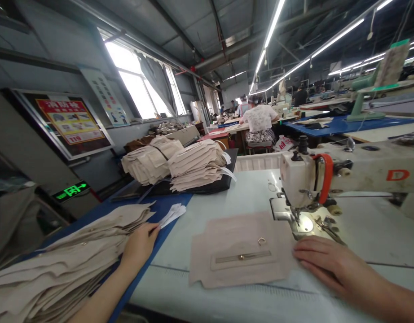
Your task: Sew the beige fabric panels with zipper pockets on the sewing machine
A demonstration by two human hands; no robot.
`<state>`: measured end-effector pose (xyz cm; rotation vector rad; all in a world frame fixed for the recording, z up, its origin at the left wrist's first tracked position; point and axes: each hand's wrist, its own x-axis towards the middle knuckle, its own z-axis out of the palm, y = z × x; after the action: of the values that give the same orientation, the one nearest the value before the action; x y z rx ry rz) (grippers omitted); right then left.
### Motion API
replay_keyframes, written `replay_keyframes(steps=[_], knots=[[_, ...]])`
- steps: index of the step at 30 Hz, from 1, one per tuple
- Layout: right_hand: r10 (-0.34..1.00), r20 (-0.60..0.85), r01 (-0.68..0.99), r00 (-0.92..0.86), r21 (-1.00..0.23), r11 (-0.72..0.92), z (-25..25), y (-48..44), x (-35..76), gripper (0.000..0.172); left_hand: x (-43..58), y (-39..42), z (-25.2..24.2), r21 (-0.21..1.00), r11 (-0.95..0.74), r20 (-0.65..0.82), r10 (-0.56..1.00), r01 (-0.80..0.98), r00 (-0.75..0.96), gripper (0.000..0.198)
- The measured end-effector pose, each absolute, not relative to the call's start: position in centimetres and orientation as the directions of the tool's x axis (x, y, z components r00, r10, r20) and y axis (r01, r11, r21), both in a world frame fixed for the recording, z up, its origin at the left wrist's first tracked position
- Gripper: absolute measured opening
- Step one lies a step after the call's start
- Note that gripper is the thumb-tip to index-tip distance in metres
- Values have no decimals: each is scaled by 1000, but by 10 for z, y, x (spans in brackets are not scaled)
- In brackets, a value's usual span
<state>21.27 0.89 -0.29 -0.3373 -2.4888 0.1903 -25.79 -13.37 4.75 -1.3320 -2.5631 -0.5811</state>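
Loosely, left hand [138, 246] curled on fabric stack [75, 246], right hand [328, 264] flat, open, empty

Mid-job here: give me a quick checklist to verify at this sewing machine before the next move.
Beige fabric panel flat on the table: ok.
Panel under the presser foot: not ok, it lies beside it.
Right hand clear of the needle: ok, it rests flat on the table beside the foot.
Small metal ring secured: cannot tell, it sits on the panel.
Left hand on the stack of beige panels: ok.
Needle threaded: cannot tell, too small to see.
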Motion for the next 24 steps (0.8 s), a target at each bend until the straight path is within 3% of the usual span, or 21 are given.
replay_keyframes(steps=[20, 24], knots=[[296, 554, 238, -778, -176, 955, -3, 10, 215, 25, -269, -138, 47, 449, 653, 258, 559, 610, -788, 21], [279, 548, 226, -788, -163, 960, -3, 10, 215, 26, -270, -138, 48, 499, 641, 242, 543, 583, -804, 26]])
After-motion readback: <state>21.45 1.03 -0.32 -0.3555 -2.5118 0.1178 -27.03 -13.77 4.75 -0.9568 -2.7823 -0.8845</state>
